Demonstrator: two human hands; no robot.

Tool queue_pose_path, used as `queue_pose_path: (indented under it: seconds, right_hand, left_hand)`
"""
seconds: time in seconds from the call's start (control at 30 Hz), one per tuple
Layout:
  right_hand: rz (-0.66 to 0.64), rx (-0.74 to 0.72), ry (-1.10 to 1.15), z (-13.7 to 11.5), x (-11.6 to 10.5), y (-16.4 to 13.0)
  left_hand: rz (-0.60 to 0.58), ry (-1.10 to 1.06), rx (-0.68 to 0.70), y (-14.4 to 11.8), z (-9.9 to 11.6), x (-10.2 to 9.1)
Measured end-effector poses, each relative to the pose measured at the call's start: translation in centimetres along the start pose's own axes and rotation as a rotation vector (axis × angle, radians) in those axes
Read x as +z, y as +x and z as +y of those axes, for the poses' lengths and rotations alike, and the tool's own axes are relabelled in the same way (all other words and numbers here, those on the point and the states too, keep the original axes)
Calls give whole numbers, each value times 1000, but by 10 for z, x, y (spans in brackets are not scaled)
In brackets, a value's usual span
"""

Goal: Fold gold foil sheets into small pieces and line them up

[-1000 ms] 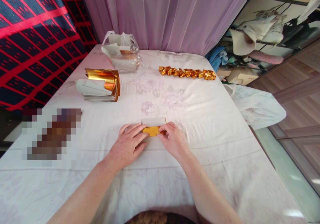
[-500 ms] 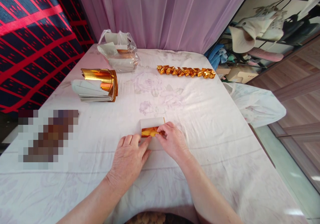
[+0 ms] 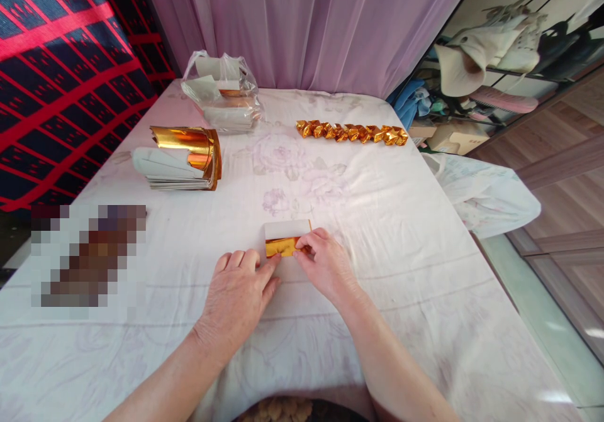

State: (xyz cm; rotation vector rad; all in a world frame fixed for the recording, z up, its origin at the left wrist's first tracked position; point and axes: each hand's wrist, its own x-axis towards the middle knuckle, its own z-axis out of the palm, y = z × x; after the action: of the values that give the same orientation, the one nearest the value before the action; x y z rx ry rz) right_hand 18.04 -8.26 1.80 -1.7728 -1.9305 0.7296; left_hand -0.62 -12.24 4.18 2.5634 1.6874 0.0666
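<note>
A small sheet of gold foil paper (image 3: pixel 279 247) lies on the table before me, its near part folded over with the gold face up and its white side showing beyond. My right hand (image 3: pixel 325 261) pinches the right end of the fold between thumb and fingers. My left hand (image 3: pixel 240 293) rests flat on the cloth to the left, its index fingertip touching the fold's near edge and its thumb apart. It grips nothing. Farther back lies a row of folded gold foil pieces (image 3: pixel 352 133).
A stack of bent gold-and-white foil sheets (image 3: pixel 182 180) stands at the left. Behind it sits a clear plastic bag (image 3: pixel 224 92) with more sheets. A blurred patch (image 3: pixel 89 255) covers something at the left edge. Shelves with a cap (image 3: pixel 460 63) and a white bag (image 3: pixel 495 195) are at the right.
My left hand has slid slightly left along the paper's near edge. The gold fold looks flatter and more of it shows. My right hand keeps its pinch in place.
</note>
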Motion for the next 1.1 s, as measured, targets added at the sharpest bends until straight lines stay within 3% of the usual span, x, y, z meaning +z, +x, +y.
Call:
queue_pose_path:
  seconds: [0.87,1.1]
  right_hand:
    - [-4,-2,11,-1,-2,-1]
    - [60,-6,-188,-10,5,-3]
  left_hand:
    - [-124,21,-57,-4,-13,-14]
    - [-171,62,-46,-4,-12,-17]
